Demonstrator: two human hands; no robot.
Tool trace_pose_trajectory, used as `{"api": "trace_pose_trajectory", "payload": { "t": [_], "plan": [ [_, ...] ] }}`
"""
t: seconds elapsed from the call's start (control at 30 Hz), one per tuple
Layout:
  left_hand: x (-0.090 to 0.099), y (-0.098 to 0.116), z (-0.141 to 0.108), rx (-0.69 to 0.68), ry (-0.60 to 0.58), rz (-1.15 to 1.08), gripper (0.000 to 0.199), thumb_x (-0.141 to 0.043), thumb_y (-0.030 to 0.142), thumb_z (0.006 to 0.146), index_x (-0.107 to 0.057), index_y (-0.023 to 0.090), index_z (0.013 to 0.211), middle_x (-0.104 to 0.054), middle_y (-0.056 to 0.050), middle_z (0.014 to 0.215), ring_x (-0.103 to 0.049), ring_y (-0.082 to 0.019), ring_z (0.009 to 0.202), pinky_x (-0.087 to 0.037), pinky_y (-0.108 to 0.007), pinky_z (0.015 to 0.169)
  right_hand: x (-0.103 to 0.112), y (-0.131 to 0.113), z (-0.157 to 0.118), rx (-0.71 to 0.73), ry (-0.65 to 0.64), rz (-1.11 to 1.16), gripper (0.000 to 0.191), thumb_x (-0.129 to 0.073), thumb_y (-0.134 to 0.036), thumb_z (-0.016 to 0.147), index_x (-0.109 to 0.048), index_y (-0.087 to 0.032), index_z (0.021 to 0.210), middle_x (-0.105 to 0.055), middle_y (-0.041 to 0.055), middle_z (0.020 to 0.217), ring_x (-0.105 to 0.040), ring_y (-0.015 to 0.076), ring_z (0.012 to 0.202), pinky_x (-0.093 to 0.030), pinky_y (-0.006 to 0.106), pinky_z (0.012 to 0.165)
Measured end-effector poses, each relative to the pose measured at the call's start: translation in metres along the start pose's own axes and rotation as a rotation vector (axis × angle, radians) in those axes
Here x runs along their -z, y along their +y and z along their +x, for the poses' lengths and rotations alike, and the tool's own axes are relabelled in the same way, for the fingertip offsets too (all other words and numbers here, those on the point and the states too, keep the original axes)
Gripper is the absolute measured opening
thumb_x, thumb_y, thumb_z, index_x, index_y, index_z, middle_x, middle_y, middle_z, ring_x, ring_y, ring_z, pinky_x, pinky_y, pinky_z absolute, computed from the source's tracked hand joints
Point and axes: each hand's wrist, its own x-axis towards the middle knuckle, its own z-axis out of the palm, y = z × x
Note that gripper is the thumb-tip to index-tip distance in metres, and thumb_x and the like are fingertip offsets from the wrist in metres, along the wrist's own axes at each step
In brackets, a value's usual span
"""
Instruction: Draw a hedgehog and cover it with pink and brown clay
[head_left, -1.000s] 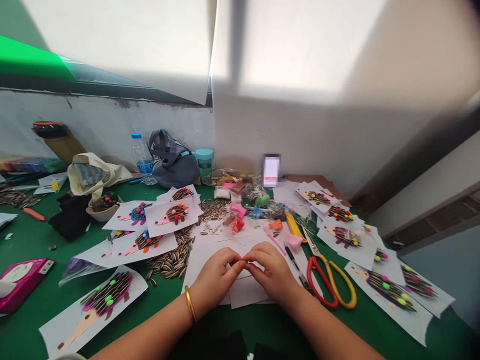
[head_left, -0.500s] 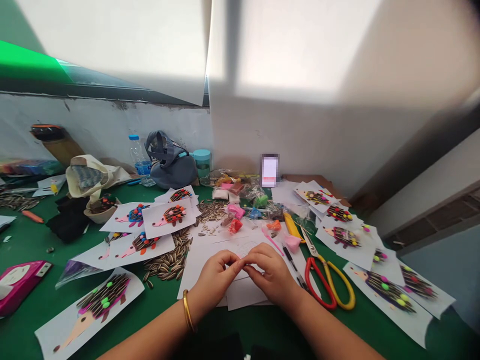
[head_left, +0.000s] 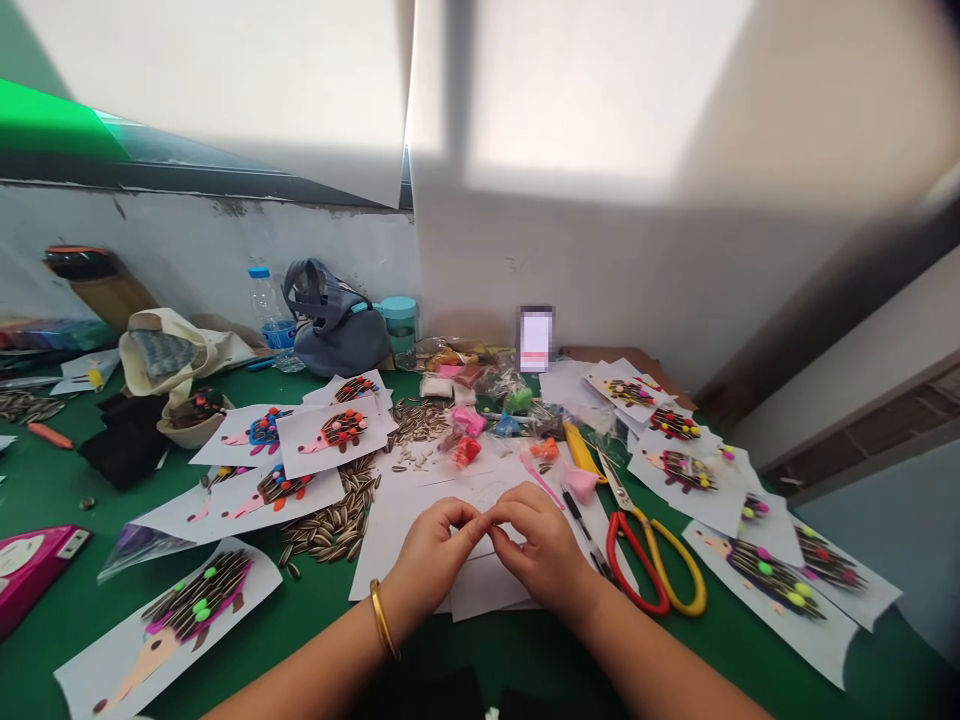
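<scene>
My left hand, with a gold bangle at its wrist, is closed in a pinch over the white paper. Fingertip to fingertip with it, my right hand is closed the same way. Whatever small thing lies between the fingers is hidden. A faint pencil drawing shows on the paper just beyond them. Right of my right hand lie a black pen and scissors with one red and one yellow handle. Sunflower seeds are heaped to the left.
Hedgehog pictures of seeds and coloured balls lie on the left and right. Bagged coloured clay, a yellow cutter and a phone are ahead. A grey-blue bag and bottle stand by the wall.
The view has shifted slightly to the right. My hands stay pinched together at the fingertips, with only slight finger movement.
</scene>
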Motion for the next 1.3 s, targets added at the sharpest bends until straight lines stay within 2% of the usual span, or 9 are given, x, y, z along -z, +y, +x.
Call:
{"api": "trace_pose_trajectory", "payload": {
  "t": [0.23, 0.5, 0.73, 0.9, 1.03, 1.3],
  "plan": [
    [0.007, -0.006, -0.001, -0.039, -0.027, -0.042, 0.037, -0.064, 0.055, 0.080, -0.068, 0.018, 0.075, -0.065, -0.004, 0.077, -0.058, -0.019, 0.075, -0.047, -0.028, 0.070, -0.003, -0.002, -0.001, 0.011, 0.014, 0.009, 0.012, -0.060, -0.016, 0.085, -0.066, -0.024, 0.092, -0.066, 0.0032, 0.084, -0.059, 0.0193, 0.082, -0.046, 0.035, 0.075],
    [0.008, -0.010, -0.002, -0.106, -0.032, -0.045, 0.027, -0.064, 0.044, 0.083, -0.064, 0.018, 0.076, -0.061, -0.003, 0.077, -0.053, -0.016, 0.071, -0.044, -0.027, 0.066, -0.002, -0.002, -0.002, 0.013, 0.013, 0.039, 0.013, -0.060, -0.017, 0.086, -0.066, -0.025, 0.095, -0.067, 0.0030, 0.085, -0.060, 0.0190, 0.082, -0.047, 0.035, 0.076],
    [0.012, -0.009, -0.005, -0.292, 0.054, 0.087, 0.020, -0.067, 0.038, 0.085, -0.061, 0.020, 0.077, -0.061, -0.002, 0.080, -0.056, -0.018, 0.077, -0.047, -0.031, 0.073, 0.000, -0.003, 0.000, -0.002, -0.021, 0.058, 0.012, -0.058, -0.017, 0.086, -0.065, -0.024, 0.091, -0.066, 0.0031, 0.083, -0.060, 0.0191, 0.082, -0.047, 0.034, 0.075],
    [0.012, -0.012, -0.007, -0.449, 0.115, 0.158, 0.011, -0.069, 0.032, 0.085, -0.067, 0.022, 0.088, -0.064, -0.004, 0.088, -0.060, -0.020, 0.086, -0.050, -0.032, 0.077, 0.000, -0.004, 0.000, -0.031, -0.057, 0.113, 0.010, -0.055, -0.019, 0.088, -0.064, -0.023, 0.088, -0.065, 0.0028, 0.081, -0.059, 0.0185, 0.080, -0.046, 0.034, 0.075],
    [0.014, -0.015, -0.007, -0.509, 0.102, 0.225, 0.010, -0.065, 0.028, 0.089, -0.071, 0.024, 0.096, -0.064, -0.004, 0.088, -0.061, -0.019, 0.085, -0.051, -0.032, 0.077, -0.002, -0.004, 0.000, -0.073, -0.075, 0.173, 0.011, -0.053, -0.021, 0.091, -0.064, -0.022, 0.086, -0.064, 0.0028, 0.080, -0.058, 0.0176, 0.078, -0.046, 0.032, 0.073],
    [0.015, -0.013, -0.009, -0.593, 0.124, 0.357, 0.007, -0.065, 0.029, 0.089, -0.067, 0.022, 0.088, -0.065, -0.004, 0.086, -0.060, -0.019, 0.084, -0.049, -0.034, 0.077, -0.003, -0.002, -0.001, -0.175, -0.157, 0.310, 0.020, -0.051, -0.027, 0.095, -0.067, -0.021, 0.085, -0.066, 0.0030, 0.084, -0.061, 0.0164, 0.082, -0.047, 0.029, 0.076]
  ]
}}
